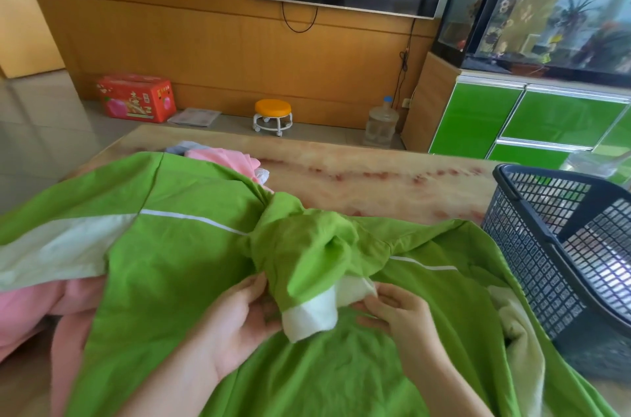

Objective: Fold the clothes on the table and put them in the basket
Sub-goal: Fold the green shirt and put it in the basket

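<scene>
Seen from the head camera, both forearms reach forward from the bottom edge and meet at mid-frame. The left hand (239,314) lies palm-up, its fingers curled round the bunched green sleeve (307,256). The right hand (401,312) seems to pinch the sleeve's white cuff (307,317), though its fingertips are partly hidden. The sleeve runs away from the person, cuff end nearest. The green jacket (177,263) lies spread left to right across the tabletop (375,184), over a pink garment (30,310) and just beside the dark basket (532,246) on the right.
</scene>
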Demonstrator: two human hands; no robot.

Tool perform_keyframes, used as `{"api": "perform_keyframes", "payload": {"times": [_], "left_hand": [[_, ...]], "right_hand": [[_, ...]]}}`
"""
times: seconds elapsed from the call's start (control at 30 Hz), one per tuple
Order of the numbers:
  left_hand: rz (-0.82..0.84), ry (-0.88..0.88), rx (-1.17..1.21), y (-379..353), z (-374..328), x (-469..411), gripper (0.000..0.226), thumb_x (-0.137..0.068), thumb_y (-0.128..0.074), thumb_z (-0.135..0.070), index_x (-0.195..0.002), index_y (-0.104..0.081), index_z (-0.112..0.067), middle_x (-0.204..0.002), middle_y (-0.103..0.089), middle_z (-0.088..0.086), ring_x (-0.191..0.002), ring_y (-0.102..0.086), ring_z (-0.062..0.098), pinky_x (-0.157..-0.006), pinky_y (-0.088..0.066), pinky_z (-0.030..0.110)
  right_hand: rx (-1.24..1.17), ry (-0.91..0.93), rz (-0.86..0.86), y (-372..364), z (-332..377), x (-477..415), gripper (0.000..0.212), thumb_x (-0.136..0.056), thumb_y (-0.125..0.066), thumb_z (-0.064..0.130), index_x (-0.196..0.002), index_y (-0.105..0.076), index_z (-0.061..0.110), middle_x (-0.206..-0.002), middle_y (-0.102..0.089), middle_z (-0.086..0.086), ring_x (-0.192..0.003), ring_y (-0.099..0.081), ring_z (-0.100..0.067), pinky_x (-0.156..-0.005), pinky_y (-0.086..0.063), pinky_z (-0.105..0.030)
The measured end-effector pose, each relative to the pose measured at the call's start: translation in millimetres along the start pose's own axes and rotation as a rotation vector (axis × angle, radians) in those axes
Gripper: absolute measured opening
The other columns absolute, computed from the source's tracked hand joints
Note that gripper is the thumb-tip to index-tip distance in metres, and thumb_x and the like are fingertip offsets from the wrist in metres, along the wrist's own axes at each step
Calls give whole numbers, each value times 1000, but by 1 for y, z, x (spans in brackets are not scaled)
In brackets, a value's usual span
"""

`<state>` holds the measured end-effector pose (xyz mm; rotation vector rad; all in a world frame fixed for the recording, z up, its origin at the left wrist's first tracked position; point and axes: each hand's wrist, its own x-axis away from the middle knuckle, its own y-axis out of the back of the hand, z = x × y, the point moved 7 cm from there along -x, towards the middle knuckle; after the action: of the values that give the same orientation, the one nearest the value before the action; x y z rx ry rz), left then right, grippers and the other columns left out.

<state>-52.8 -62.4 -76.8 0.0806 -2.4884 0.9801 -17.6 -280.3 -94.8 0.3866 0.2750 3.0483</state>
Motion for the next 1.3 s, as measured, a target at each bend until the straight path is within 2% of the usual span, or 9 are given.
{"api": "perform_keyframes", "payload": {"times": [0.17, 0.27, 0.33, 0.47, 0.67, 0.83, 0.97, 1.13, 1.3], "left_hand": [[-2, 147, -931, 24, 34, 31, 8, -95, -53, -11, -95, -60, -7, -84, -72, 7, -70, -70, 15, -59, -57, 31], [-223, -156, -1165, 40, -2, 28, 8, -94, -54, -16, -90, -61, -17, -83, -70, -2, -65, -65, 9, -54, -52, 26], [-319, -435, -1312, 30, -30, 32, 13, -91, -56, -31, -103, -55, -31, -108, -60, -14, -85, -63, 4, -72, -52, 25], [-67, -550, -1404, -19, -17, 26, 64, -71, -50, -65, -130, -40, -42, -126, -39, -28, -119, -38, -7, -103, -28, 14], [41, -802, -1389, -67, -2, 30, 12, -80, -69, -42, -89, -63, -35, -81, -58, -24, -84, -58, -5, -70, -37, 6], [189, -1211, -1527, -69, -1, 72, 21, -86, -50, -56, -87, -54, -36, -84, -53, -24, -66, -50, -9, -58, -40, 4], [208, -683, -1833, -26, 35, 48, 104, -52, -2, -98, -121, -56, -41, -117, -47, -32, -97, -41, -19, -86, -36, 3], [-189, -817, -1469, 4, -11, 47, 51, -81, -40, -74, -111, -60, -37, -114, -51, -23, -110, -47, -6, -97, -33, 10], [-466, -342, -1500, 38, -7, 42, 66, -78, -50, -57, -129, -41, -16, -114, -50, 1, -77, -61, 15, -65, -47, 22]], "right_hand": [[672, 106, -76, 29, -12, 17, 25, -88, -63, 18, -110, -62, 31, -106, -65, 14, -72, -59, -1, -65, -46, -23], [442, 99, -48, 32, -7, 22, 11, -93, -59, 22, -95, -70, 21, -76, -72, 9, -56, -62, -5, -54, -45, -15], [376, 54, -8, 25, -5, 24, 21, -93, -58, 30, -84, -71, 15, -69, -72, 5, -51, -63, -11, -45, -39, -13], [284, -29, 45, 8, -7, 32, 29, -91, -58, 38, -82, -70, 13, -72, -71, -1, -52, -66, -17, -37, -34, -16], [-167, -70, 44, 0, -6, 42, 6, -87, -62, -2, -93, -60, -2, -70, -72, -13, -54, -67, -18, -45, -53, -27], [-383, -166, 88, 6, -13, 54, 13, -86, -59, -9, -98, -55, -6, -76, -70, -22, -59, -65, -25, -51, -57, -33], [439, -13, 77, 21, -33, 62, 29, -86, -68, 13, -110, -53, 19, -77, -70, 0, -58, -67, -10, -56, -55, -26], [392, -14, 26, 41, -9, 66, 33, -84, -63, 45, -101, -61, 16, -72, -71, -2, -51, -67, -15, -40, -46, -24], [330, -167, 177, 8, -13, 77, 63, -68, -65, 62, -96, -59, 5, -74, -71, -12, -58, -70, -22, -51, -57, -35]]}}
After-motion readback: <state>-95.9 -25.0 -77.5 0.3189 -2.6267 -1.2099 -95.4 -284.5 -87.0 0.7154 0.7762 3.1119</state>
